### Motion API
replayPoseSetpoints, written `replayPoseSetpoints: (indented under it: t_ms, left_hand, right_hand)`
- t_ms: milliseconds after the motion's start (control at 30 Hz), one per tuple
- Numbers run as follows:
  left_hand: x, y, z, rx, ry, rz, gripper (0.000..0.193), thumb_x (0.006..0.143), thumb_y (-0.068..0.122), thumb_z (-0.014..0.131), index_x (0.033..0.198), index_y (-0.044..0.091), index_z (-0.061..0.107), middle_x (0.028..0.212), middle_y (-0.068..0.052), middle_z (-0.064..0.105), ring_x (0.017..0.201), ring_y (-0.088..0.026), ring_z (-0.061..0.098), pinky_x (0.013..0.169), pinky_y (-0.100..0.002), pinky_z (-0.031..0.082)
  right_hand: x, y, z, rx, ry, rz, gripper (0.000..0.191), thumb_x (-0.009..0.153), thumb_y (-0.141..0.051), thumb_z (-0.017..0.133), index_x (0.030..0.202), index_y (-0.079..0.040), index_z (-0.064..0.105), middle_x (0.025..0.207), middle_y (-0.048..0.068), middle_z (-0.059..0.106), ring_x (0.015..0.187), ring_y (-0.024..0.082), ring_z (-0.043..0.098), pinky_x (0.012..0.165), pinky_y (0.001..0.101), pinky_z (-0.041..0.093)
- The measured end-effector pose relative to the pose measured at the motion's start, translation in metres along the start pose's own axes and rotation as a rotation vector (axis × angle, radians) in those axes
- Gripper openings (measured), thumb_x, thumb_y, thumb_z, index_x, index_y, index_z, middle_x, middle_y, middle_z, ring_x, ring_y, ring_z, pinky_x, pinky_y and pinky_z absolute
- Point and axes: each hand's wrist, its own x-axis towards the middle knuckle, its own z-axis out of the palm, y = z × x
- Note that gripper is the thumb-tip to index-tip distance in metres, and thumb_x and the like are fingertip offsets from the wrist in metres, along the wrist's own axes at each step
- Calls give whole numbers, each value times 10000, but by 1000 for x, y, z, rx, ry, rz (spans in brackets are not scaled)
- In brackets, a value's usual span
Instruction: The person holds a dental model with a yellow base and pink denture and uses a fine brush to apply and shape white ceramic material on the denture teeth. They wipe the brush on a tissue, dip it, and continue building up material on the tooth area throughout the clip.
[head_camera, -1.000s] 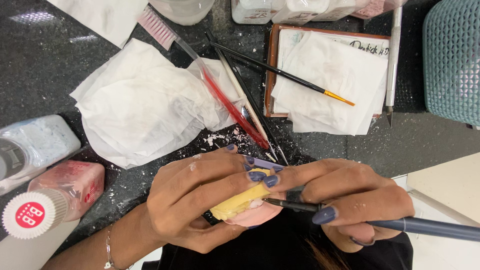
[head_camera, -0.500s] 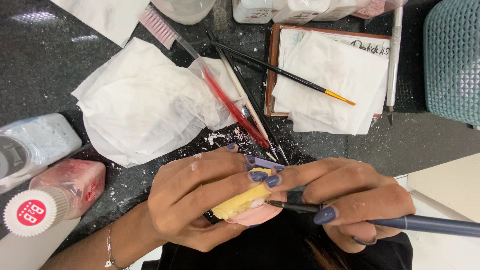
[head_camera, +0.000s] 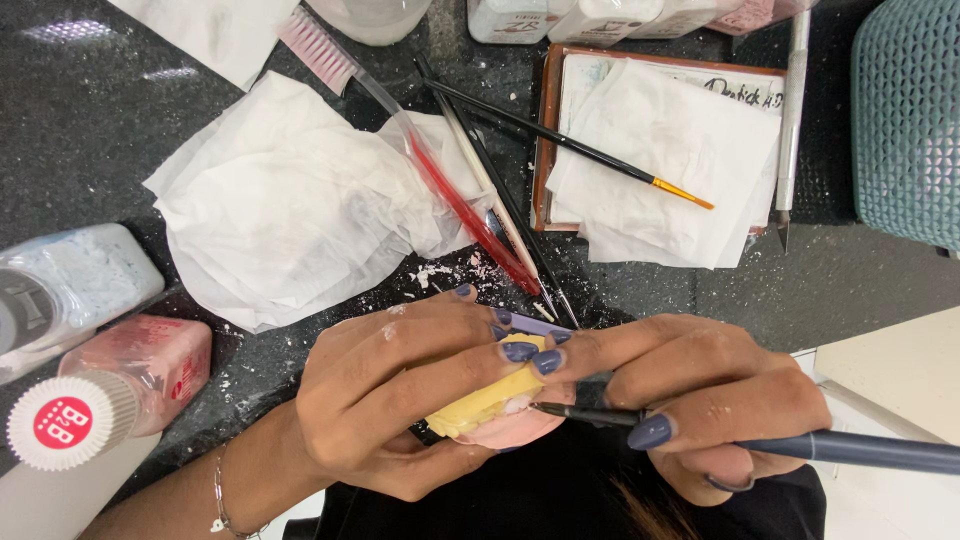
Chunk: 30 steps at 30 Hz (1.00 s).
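Right at the near edge, the left hand (head_camera: 410, 385) wraps around a yellow-and-pink model piece (head_camera: 490, 410), fingers closed over its top, thumb under it; piece mostly hidden by the fingers. Right hand (head_camera: 700, 400) touches the left fingertips and pinches a blue-grey handled tool (head_camera: 850, 450), grip tight on the handle, thin dark tip lying against the pink part of the model piece. A thin bracelet (head_camera: 225, 495) sits on the left wrist.

Places below are relative to the model piece. Just left of it, a pink bottle (head_camera: 140, 370) with a white ribbed cap lies on its side; beyond that, further left, a pale grey-white bottle (head_camera: 75, 285). White crumbs (head_camera: 435, 272) are scattered on the black speckled counter (head_camera: 90, 130) just beyond the piece. Beyond and left, a crumpled white tissue (head_camera: 290, 210). Straight beyond, a red-tipped brush tool with a clear handle and pink bristles (head_camera: 440, 185) lies across the tissue, alongside slim dark and white sticks (head_camera: 500, 200). Beyond and right, a brown tray (head_camera: 545, 140) holds folded white paper (head_camera: 670, 170), with a black gold-tipped brush (head_camera: 580, 148) across it. A metal-bladed knife (head_camera: 790, 120) lies right of the tray. Far right, a teal woven basket (head_camera: 905, 120). Farthest away, white bottles (head_camera: 590, 15) at the top edge.
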Motion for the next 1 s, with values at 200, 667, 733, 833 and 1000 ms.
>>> replayPoseSetpoints:
  t_ms: [200, 667, 733, 833, 1000]
  left_hand:
    - [3, 1, -2, 27, -12, 12, 462, 800, 208, 888, 1135, 4, 644, 1049, -146, 671, 956, -296, 755, 893, -455, 659]
    - [-15, 5, -10, -24, -58, -144, 617, 702, 215, 868, 1220, -25, 632, 1176, -198, 689, 1053, -308, 763, 918, -390, 640]
    - [-17, 8, -13, -31, -59, -145, 633, 680, 195, 858, 1224, -33, 628, 1185, -204, 687, 1064, -310, 756, 925, -392, 634]
    - [-18, 15, -11, -10, -47, -100, 597, 710, 141, 867, 1230, -23, 627, 1198, -193, 671, 1090, -311, 736, 945, -397, 629]
    - [-16, 22, -6, 115, 3, 70, 545, 742, 29, 875, 1234, 30, 641, 1223, -125, 645, 1134, -291, 694, 1062, -453, 612]
  right_hand:
    - [-3, -2, -10, -33, -117, 57, 301, 1066, -292, 493, 924, -40, 576, 721, 95, 648, 650, 224, 785, 675, 501, 670]
    - [24, -15, -21, -304, 66, 82, 242, 1152, -290, 529, 1133, -51, 494, 930, 154, 677, 932, 278, 762, 851, 470, 676]
    - [34, -27, -21, -416, 68, 68, 222, 1171, -243, 561, 1181, -27, 511, 1001, 170, 685, 933, 252, 751, 874, 442, 666]
    - [59, -51, -19, -610, -39, 41, 172, 1132, -154, 578, 1162, 10, 538, 1028, 165, 681, 838, 201, 718, 761, 355, 615]
    - [111, -61, -7, -1078, -299, -198, 85, 1140, -18, 695, 1112, 31, 632, 956, 134, 662, 724, 205, 646, 638, 332, 485]
